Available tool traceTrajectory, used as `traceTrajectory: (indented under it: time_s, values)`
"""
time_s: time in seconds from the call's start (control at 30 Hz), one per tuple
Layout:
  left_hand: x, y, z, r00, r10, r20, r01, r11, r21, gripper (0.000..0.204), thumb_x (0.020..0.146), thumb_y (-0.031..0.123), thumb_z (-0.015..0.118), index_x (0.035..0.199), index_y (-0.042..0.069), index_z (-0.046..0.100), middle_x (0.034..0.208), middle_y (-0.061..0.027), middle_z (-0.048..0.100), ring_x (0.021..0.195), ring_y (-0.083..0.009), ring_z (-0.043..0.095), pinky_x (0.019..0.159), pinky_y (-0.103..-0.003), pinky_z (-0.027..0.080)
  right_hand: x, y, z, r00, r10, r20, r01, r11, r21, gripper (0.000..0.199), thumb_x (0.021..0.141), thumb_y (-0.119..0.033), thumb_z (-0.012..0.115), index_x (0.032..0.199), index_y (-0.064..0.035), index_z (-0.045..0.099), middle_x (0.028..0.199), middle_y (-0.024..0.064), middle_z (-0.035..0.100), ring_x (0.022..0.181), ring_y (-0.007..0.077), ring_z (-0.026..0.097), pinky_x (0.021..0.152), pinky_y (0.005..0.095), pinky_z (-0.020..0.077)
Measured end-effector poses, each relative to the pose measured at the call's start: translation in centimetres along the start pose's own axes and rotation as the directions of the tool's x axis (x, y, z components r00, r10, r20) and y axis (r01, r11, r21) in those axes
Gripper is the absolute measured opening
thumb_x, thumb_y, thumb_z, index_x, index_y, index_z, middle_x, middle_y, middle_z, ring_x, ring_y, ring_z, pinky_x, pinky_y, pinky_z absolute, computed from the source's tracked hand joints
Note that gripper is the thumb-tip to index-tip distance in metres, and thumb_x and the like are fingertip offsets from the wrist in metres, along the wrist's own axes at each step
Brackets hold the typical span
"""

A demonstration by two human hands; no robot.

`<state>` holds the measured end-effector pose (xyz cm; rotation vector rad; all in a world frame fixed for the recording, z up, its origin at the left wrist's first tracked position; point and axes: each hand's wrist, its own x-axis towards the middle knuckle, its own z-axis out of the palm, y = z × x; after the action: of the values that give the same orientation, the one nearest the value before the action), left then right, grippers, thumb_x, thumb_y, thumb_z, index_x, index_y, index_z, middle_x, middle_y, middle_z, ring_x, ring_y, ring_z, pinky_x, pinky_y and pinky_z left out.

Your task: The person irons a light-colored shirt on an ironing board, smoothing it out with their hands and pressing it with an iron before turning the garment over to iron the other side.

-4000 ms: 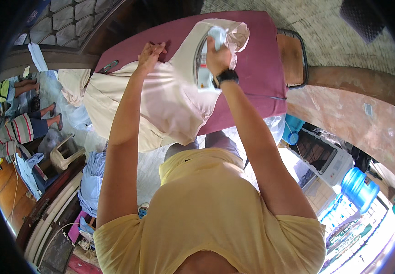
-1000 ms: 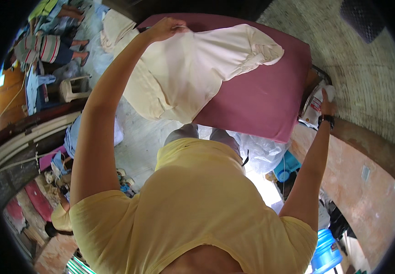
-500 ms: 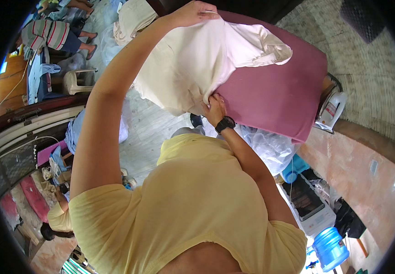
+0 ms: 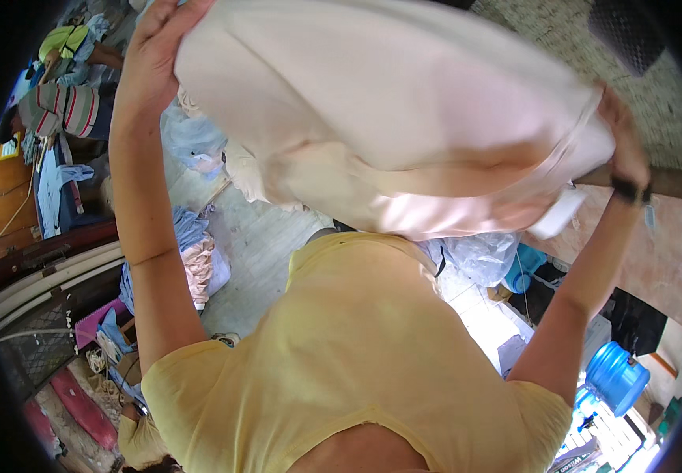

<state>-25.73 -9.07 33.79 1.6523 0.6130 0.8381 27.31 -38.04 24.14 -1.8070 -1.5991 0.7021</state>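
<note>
A cream shirt [image 4: 404,102] is stretched wide in the air between my two hands, slightly blurred by motion. At the upper left my left hand [image 4: 163,43] grips one end of the cloth. My right hand [image 4: 625,138], with a black watch at its wrist, is closed on the opposite edge at the far right. Most of the fingers of that hand are smeared or behind the fabric. Behind the raised shirt, the maroon padded board and the iron are hidden.
Clear plastic [image 4: 483,256] lies below the shirt's right part. Folded clothes [image 4: 191,256] are piled at left, near a bag of pale blue plastic [image 4: 191,142]. A blue water jug [image 4: 617,378] stands at lower right. A person in a striped shirt [image 4: 69,106] is at upper left.
The shirt has come up off the maroon board and is spread out. My left hand has moved left, my right hand far to the right and up. The view has shifted too.
</note>
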Motion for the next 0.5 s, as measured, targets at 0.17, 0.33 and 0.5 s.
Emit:
traceTrajectory:
  time_s: [0.17,0.33,0.5]
  values:
    - [1.6,-7.4,0.6,0.975,-0.072,-0.210,0.033,0.982,-0.184,0.024,0.095,0.025,0.063,0.110,0.005,0.065,0.096,-0.0020,0.066,0.087,-0.0142,0.062,0.078,-0.026,0.049,14.3,-5.4,0.5,0.966,-0.185,-0.184,0.064,0.852,-0.520,0.053,0.093,-0.037,0.056,0.131,-0.0041,0.041,0.128,0.0159,0.049,0.113,0.0310,0.049,0.096,0.0419,0.0420]
    - [-0.6,-24.5,1.0,0.936,-0.159,-0.314,0.094,0.973,-0.213,0.021,0.098,0.018,0.060,0.115,0.006,0.061,0.106,0.0015,0.061,0.096,-0.0060,0.056,0.079,-0.021,0.047,22.0,-3.9,8.8,0.777,-0.522,-0.353,0.179,0.720,-0.671,0.046,0.088,-0.037,0.063,0.119,-0.0038,0.053,0.114,0.0175,0.057,0.098,0.0355,0.056,0.087,0.0442,0.0467]
    - [-7.4,-38.9,-1.7,0.856,-0.395,-0.334,0.362,0.919,-0.157,0.019,0.098,0.015,0.059,0.115,0.006,0.062,0.104,0.0020,0.062,0.092,-0.0060,0.056,0.079,-0.021,0.045,11.0,6.9,18.9,0.969,-0.226,-0.103,0.144,0.848,-0.509,0.031,0.087,-0.032,0.067,0.100,-0.0050,0.064,0.110,0.0170,0.063,0.102,0.0352,0.059,0.087,0.0444,0.0469]
